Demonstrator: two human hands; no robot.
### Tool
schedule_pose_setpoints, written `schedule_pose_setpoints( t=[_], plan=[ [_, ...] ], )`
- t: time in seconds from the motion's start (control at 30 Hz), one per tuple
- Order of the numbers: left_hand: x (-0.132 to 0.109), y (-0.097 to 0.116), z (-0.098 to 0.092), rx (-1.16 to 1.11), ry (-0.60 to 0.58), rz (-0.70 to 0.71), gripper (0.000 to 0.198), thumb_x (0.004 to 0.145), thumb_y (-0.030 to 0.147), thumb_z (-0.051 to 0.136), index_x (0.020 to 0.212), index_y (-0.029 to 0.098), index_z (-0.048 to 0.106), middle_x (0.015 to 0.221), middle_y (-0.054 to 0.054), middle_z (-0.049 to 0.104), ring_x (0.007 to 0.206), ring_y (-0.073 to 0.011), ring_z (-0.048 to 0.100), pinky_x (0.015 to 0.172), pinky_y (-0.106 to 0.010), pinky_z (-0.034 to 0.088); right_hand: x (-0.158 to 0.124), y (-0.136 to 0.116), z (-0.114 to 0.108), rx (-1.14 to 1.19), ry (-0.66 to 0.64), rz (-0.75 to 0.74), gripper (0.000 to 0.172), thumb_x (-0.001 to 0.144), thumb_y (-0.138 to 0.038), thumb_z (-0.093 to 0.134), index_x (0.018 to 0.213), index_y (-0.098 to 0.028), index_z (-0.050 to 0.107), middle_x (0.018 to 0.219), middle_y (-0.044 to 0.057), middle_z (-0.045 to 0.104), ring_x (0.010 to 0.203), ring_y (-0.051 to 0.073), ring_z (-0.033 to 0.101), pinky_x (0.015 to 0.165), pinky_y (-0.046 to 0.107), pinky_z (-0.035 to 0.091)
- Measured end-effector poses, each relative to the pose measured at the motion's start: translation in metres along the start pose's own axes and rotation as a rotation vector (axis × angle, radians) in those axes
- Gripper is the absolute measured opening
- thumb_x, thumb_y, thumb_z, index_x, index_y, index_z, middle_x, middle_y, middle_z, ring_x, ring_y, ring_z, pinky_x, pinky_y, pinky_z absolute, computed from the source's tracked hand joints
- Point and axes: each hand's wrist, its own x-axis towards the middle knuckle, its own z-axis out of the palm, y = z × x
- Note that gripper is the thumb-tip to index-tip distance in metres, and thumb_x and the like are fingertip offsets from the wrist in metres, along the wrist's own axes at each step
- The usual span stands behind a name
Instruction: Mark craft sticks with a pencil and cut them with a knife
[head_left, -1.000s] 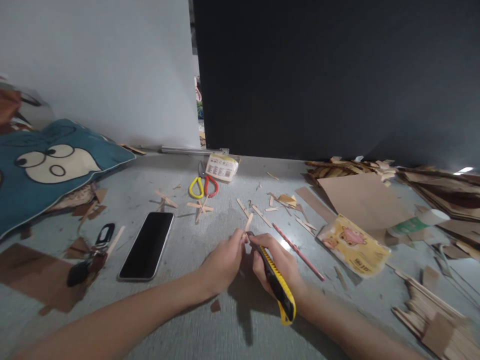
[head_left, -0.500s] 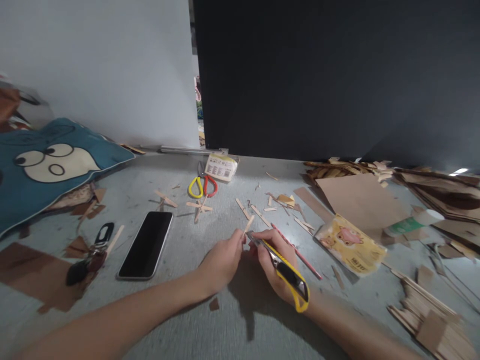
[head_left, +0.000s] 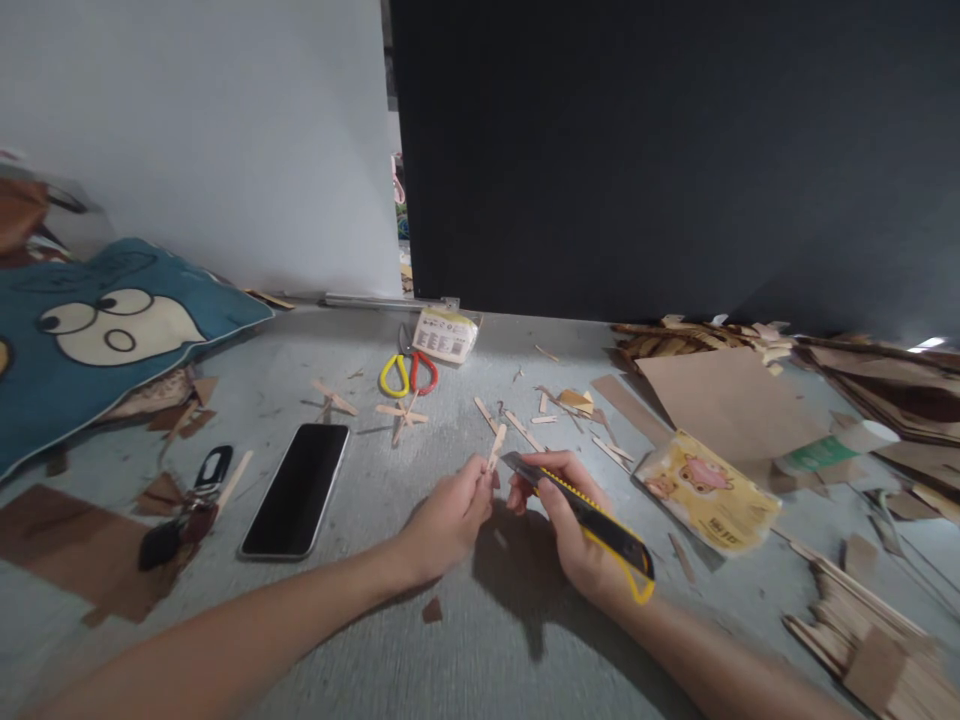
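Between its fingertips my left hand (head_left: 452, 515) pinches a short wooden craft stick (head_left: 496, 447), pointing up and away from me. My right hand (head_left: 564, 510) is wrapped round a yellow and black utility knife (head_left: 596, 520). The knife's blade tip lies just right of the stick, with a small gap seeming to part them. Beyond my hands, cut pieces of craft stick (head_left: 523, 430) lie on the grey table (head_left: 420, 660). Two small crossed-stick figures, one a wooden star shape (head_left: 402, 412), sit to the left of these pieces.
A phone (head_left: 296, 490) and keys (head_left: 184, 525) lie to the left, near a blue cushion (head_left: 127, 330). Scissors (head_left: 409, 374) and a white packet (head_left: 444, 335) are at the back. To the right are a yellow packet (head_left: 709, 490), cardboard (head_left: 724, 405), a glue stick (head_left: 832, 450) and stacked wood strips (head_left: 862, 620).
My right hand with the knife has moved right, and the blade has drawn away from the stick. The stick now stands more upright in my left hand.
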Motion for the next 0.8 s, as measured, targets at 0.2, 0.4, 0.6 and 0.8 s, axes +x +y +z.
schedule_pose_setpoints(
  t=[0.2,0.4,0.6,0.8],
  plan=[
    [-0.0007,-0.0072,0.0017,-0.067,0.009,-0.010,0.035,0.110,0.054,0.031,0.106,0.023,0.047,0.070,0.007,0.049,0.061,-0.0133,0.048,0.060,-0.026,0.037,-0.0064,0.0034,0.0016,-0.158,0.009,-0.082,0.021,0.105,-0.036,0.054,0.113,-0.022,0.067,0.076,0.002,0.073,0.063,0.017,0.071,0.060,0.028,0.059],
    [-0.0009,-0.0060,0.0017,-0.057,0.011,-0.010,0.033,0.110,0.049,0.032,0.119,0.022,0.048,0.068,0.007,0.049,0.060,-0.0141,0.049,0.060,-0.026,0.037,-0.0062,0.0068,0.0028,-0.221,0.003,-0.071,0.020,0.102,-0.035,0.056,0.112,-0.022,0.068,0.077,0.002,0.074,0.064,0.017,0.072,0.062,0.028,0.059],
    [-0.0022,-0.0034,0.0010,0.041,0.034,-0.022,0.031,0.110,0.045,0.031,0.123,0.023,0.048,0.070,0.006,0.051,0.064,-0.0157,0.051,0.062,-0.027,0.038,-0.0081,0.0053,0.0024,-0.279,-0.027,-0.083,0.019,0.100,-0.031,0.057,0.115,-0.023,0.066,0.083,0.003,0.076,0.067,0.018,0.074,0.063,0.028,0.060],
    [-0.0027,0.0021,0.0001,0.110,0.023,-0.054,0.039,0.109,0.044,0.028,0.135,0.021,0.044,0.072,0.004,0.053,0.067,-0.0189,0.054,0.066,-0.030,0.039,-0.0071,0.0013,0.0025,-0.323,-0.038,-0.106,0.020,0.098,-0.026,0.054,0.115,-0.024,0.064,0.083,0.003,0.076,0.066,0.018,0.074,0.062,0.028,0.060]
  ],
)
